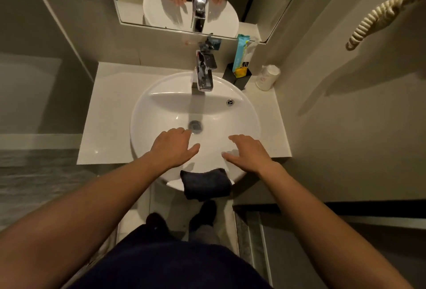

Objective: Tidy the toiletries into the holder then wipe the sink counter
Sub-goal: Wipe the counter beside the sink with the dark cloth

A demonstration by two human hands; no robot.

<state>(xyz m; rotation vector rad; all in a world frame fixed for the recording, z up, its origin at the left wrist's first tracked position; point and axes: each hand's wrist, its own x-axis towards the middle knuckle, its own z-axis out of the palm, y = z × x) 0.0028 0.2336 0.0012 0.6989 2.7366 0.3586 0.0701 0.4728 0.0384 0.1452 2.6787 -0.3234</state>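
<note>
Sink [147,113] under two empty hands [171,147]

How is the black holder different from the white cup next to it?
The black holder is dark with flat, angular sides; the white cup is pale and round. The holder has a blue and yellow packet sticking out of it; nothing sticks out of the cup. Both stand on the counter, right of the tap.
</note>
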